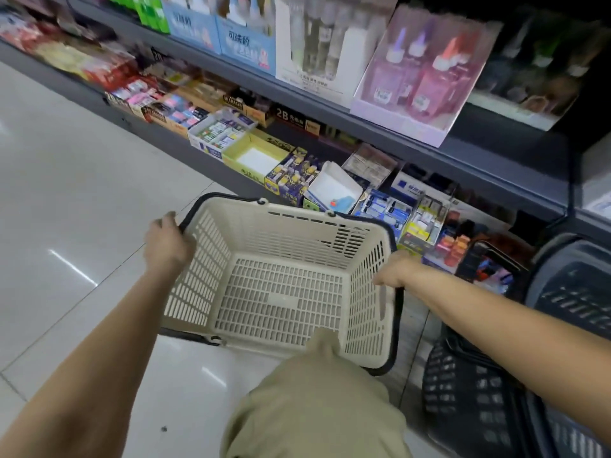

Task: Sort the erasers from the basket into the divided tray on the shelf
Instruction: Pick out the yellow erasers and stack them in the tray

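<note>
The left hand point(167, 241) curls round the left rim of the basket point(284, 292) and the right hand point(391, 269) grips the right rim, just above a knee point(317, 401). No erasers show on its slotted floor, so sorting looks done. It should be set down steadily, clear of the dark baskets point(479, 391) crowding the right. Beyond, eraser boxes point(178, 112) line the shelf point(158, 135), but I cannot tell which is the divided tray.
</note>
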### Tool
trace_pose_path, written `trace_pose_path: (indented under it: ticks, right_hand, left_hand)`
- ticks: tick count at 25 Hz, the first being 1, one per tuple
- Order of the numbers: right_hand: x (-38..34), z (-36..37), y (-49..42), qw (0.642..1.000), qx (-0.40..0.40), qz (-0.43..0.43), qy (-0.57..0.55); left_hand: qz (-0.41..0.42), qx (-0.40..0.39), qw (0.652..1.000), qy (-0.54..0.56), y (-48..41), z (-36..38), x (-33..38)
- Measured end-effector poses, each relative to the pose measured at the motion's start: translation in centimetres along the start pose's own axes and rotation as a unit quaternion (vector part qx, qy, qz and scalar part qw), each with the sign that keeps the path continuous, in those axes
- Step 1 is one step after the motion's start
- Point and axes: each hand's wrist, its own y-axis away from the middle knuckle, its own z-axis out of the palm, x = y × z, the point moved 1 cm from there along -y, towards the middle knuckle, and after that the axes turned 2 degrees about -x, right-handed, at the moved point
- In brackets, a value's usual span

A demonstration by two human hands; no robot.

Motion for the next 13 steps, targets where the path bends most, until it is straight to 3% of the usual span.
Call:
trace_pose_path:
  ticks: [3,7,10,13]
  right_hand:
    - [0.2,-1.4,2.7,0.988,0.029,-0.130,-0.073]
    - [4.5,-4.3,8.4,0.917,0.099,-0.290,-0.257]
    - [10.8,-5.2,11.9,0.858,0.129,-0.341,-0.361]
    - [18.9,-5.0,13.3,0.848,0.176,-0.336,-0.370]
  left_hand:
    - [0.146,-0.045,0.987,0.047,4.8,-0.2,7.2]
    - [0.318,-0.192,0.923,0.104,13.8,-1.0,18.4]
    - [0.410,-0.237,0.876,0.092,20.4,-1.2,24.6]
    - [0.492,-0.227,0.838,0.054,26.7,0.5,28.7]
